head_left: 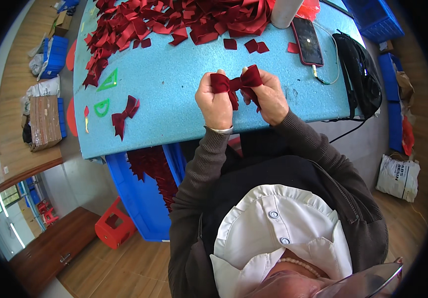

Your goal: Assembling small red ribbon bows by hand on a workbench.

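Note:
A dark red velvet bow (236, 84) is held up over the near edge of the blue table (174, 99). My left hand (214, 102) pinches its left loop, and my right hand (270, 97) grips the right loop. The bow's tails hang down between the two hands. Another red bow (125, 116) lies on the table to the left, apart from my hands. Across the far side spreads a large heap of red ribbon pieces (174, 22), with a few small red squares (230, 44) in front of it.
At the right a phone (308, 42) lies with a white cable plugged in, beside a black bag (360, 74). A pale cylinder (284, 12) stands behind it. Green drawing templates (108, 79) lie at the left. Below the table edge is a blue crate (137, 198) holding red ribbon, near a red stool (114, 224).

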The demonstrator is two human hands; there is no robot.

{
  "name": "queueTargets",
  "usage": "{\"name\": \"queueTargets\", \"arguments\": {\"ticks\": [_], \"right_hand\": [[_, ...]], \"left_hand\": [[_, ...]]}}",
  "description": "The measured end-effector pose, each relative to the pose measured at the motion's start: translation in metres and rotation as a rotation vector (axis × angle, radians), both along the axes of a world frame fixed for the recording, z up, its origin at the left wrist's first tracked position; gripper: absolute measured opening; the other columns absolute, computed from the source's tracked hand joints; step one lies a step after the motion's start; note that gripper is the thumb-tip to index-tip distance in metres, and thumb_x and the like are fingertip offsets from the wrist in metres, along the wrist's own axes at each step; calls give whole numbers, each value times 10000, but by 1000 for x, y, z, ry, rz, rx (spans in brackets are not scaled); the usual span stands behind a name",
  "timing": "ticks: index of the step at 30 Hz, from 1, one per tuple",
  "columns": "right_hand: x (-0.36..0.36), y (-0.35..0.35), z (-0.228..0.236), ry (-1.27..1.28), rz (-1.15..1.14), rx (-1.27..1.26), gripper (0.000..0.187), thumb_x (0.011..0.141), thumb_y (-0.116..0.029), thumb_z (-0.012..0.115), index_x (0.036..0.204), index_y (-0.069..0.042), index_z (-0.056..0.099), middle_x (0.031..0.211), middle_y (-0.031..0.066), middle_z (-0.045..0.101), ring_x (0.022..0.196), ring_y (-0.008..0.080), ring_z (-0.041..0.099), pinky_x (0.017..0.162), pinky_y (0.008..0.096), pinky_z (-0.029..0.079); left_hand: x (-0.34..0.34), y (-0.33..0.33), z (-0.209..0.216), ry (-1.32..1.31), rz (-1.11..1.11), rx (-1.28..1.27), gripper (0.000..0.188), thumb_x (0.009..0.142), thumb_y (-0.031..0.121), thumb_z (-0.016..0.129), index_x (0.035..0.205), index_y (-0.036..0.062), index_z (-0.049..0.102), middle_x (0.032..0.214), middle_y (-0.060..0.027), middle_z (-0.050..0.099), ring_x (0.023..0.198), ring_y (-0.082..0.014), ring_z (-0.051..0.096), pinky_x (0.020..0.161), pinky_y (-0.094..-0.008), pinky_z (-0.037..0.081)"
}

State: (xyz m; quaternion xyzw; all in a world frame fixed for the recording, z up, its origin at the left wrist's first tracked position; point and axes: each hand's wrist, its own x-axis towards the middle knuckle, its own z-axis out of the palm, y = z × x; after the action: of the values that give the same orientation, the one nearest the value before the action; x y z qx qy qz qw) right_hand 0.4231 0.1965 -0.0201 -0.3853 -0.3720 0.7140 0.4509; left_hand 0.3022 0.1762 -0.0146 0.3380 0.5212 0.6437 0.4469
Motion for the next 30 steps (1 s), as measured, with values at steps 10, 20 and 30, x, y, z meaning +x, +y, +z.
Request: {"name": "queueTargets", "arguments": {"ticks": [10,20,30], "right_hand": [[-3,-22,3,50,-111,158,239,953,-241,596,876,-21,649,701,-42,572,602,7,448,528,184,357],[0,-19,15,12,-120,169,122,933,-145,606,895,-31,624,716,-52,556,568,-3,422,496,182,331],[7,-15,2,-38,-153,161,122,882,-120,658,920,-15,611,825,-12,614,695,28,527,601,173,421]], "left_hand": [[7,-14,7,-32,117,157,208,966,125,537,790,13,536,690,29,500,642,-33,402,576,-200,369],[-1,-19,11,-137,-37,102,187,964,172,573,864,15,560,773,-2,574,668,-41,480,589,-200,414],[-7,-30,8,-277,-213,-58,165,934,175,625,890,22,579,744,-30,607,588,-66,545,511,-214,441]]}}
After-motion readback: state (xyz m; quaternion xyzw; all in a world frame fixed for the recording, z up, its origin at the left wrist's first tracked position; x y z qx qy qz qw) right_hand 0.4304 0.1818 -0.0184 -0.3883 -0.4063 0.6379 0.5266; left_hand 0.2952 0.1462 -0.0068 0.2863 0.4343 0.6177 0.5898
